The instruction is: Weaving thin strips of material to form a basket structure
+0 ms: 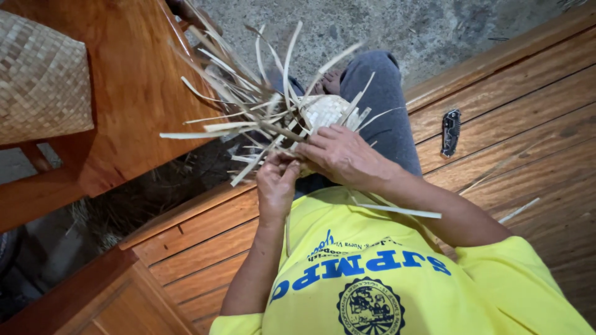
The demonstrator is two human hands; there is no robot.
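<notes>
You sit on a reddish-brown wooden plank bench (496, 142) that runs from the lower left to the upper right, above a grey concrete floor (422, 25). A second piece of polished wooden furniture (130, 87) stands to the upper left, and on its left edge rests one finished woven straw basket (40, 77). One black folding knife (451, 131) lies closed on the bench planks, to the right of your knee, well apart from your hands. A few loose pale strips lie farther right on the planks.

Your left hand (277, 186) is curled, fingertips pinching pale straw strips at the lower edge of the half-woven pale straw piece (323, 111). Your right hand (341, 155) lies over the woven part, fingers bent around it and pressing it down. The piece sits over your lap, between your hands and your grey-trousered knee (379, 93), with many unwoven strips fanning up and to the left.
</notes>
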